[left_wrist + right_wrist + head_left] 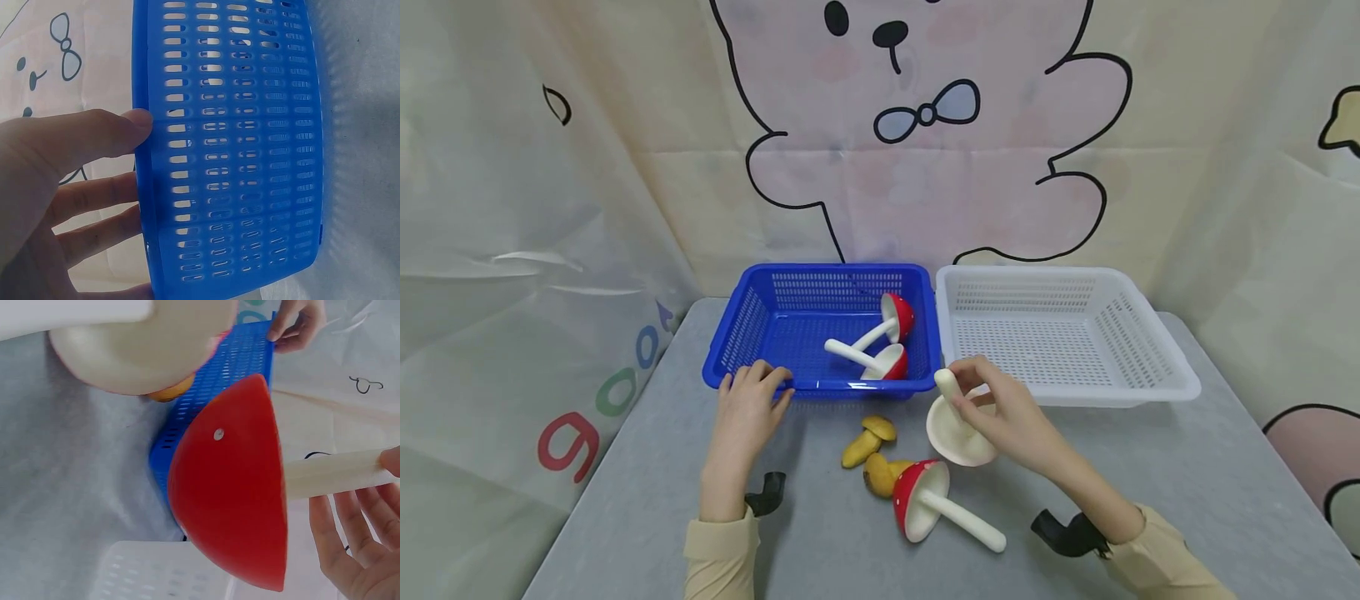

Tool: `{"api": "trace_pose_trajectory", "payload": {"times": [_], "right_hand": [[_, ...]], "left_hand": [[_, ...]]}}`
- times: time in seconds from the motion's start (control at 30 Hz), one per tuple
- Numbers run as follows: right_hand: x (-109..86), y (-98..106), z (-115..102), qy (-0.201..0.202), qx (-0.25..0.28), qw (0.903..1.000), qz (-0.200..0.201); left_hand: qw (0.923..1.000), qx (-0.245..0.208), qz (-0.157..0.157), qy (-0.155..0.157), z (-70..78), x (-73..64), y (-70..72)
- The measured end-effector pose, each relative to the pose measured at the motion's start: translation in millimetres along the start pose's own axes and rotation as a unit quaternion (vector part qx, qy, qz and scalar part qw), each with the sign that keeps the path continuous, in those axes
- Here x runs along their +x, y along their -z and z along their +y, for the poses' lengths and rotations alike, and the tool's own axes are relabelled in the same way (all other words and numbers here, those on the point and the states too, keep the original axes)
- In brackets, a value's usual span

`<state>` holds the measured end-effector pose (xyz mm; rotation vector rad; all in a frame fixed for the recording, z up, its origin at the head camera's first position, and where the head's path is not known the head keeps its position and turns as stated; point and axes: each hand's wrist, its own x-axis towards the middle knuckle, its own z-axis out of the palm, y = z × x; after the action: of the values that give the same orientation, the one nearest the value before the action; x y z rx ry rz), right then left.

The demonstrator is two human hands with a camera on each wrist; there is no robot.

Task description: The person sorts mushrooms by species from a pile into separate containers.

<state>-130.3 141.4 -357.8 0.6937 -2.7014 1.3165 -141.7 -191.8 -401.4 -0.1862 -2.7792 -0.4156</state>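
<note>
My left hand point(748, 417) grips the near rim of the blue basket point(820, 387) at its left part. In the left wrist view the thumb lies on the outer side of the rim and the fingers reach over behind it. By its white stem point(949, 385), my right hand point(1000, 408) holds a toy mushroom point(234, 487) with a red cap, in front of the baskets. Its cap hangs below the stem, with the pale underside facing up in the head view. Two red-capped toy mushrooms point(895, 360) lie inside the blue basket at its right side.
A white basket point(1157, 392) stands right beside the blue one on the grey table point(835, 550). Nearer, another red-capped mushroom point(962, 515) lies on its side against a yellow-brown mushroom point(880, 477). A second yellow-brown mushroom point(861, 448) lies just behind them.
</note>
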Motion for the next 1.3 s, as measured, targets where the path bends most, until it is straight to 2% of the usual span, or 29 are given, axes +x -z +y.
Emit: {"api": "trace_pose_trajectory", "payload": {"times": [0.13, 0.33, 0.63, 0.87, 1.13, 1.3], "right_hand": [[4.9, 3.6, -6.2, 0.005, 0.005, 0.9999, 0.010], [16.1, 6.4, -21.5, -0.005, 0.045, 0.9987, 0.022], [39.1, 3.7, -40.1, 0.013, 0.067, 0.9972, 0.030], [64.4, 2.5, -44.0, -0.003, 0.106, 0.9934, 0.045], [95.0, -7.7, -42.6, 0.011, 0.121, 0.9902, 0.069], [113.6, -17.4, -43.2, 0.006, 0.156, 0.9851, 0.073]], "left_hand": [[1.0000, 0.000, 0.002, -0.001, 1.1, 1.0, -1.1], [0.9999, -0.002, 0.011, 0.003, 1.7, -0.5, -2.5], [0.9999, -0.002, 0.016, -0.001, 1.0, -1.5, -2.6], [0.9999, 0.000, 0.013, -0.003, 0.7, -0.1, -2.6], [0.9999, 0.001, 0.012, -0.006, -0.3, 0.4, -1.5], [0.9999, 0.000, 0.012, -0.007, -0.1, 0.5, -1.5]]}}
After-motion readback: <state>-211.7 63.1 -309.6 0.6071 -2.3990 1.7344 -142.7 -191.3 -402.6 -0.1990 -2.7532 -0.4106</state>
